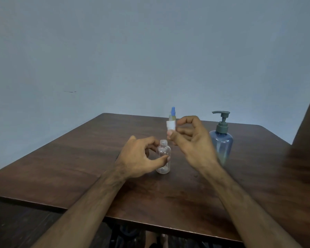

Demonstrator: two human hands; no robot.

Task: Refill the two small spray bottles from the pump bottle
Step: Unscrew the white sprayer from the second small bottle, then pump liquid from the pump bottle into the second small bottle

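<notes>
Head view: left hand gripping uncapped clear spray bottle, upright on dark wood bench. Right hand raised just above, fingers curled, pinching something small and blurred. Second spray bottle behind, blue-topped. Pump bottle right, upright.

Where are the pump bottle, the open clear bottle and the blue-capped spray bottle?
pump bottle (pixel 221 144): head view, on its blue body.
open clear bottle (pixel 163 154): head view, on its clear body.
blue-capped spray bottle (pixel 171 124): head view, on its white label.
</notes>
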